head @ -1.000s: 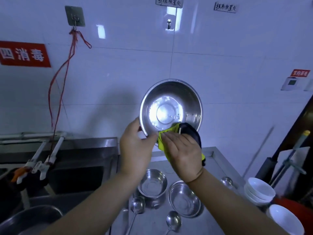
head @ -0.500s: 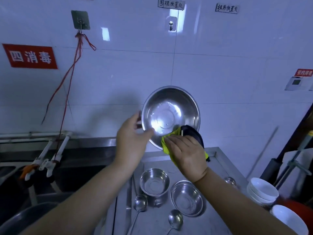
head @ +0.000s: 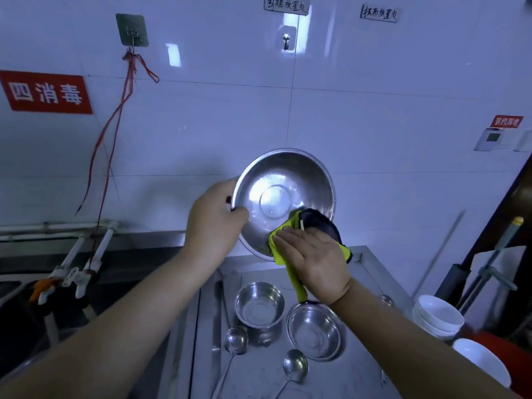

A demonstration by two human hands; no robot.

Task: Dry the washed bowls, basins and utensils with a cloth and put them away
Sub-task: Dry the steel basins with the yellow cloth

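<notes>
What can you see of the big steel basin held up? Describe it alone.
The steel basin is round, shiny metal with a flat circular base. It is held up before the tiled wall, tilted so its inside faces the camera, glare on it. The left hand grips its left rim; the right hand presses a yellow-green and dark cloth against its lower inside.

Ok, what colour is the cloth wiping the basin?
The cloth is yellow-green with a black section; head view, under the right hand.

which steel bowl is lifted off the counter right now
The biggest bowl, tilted up: the left hand grips its rim and the right hand presses a yellow cloth inside it. The deep small bowl and shallow small bowl sit on the counter.
</notes>
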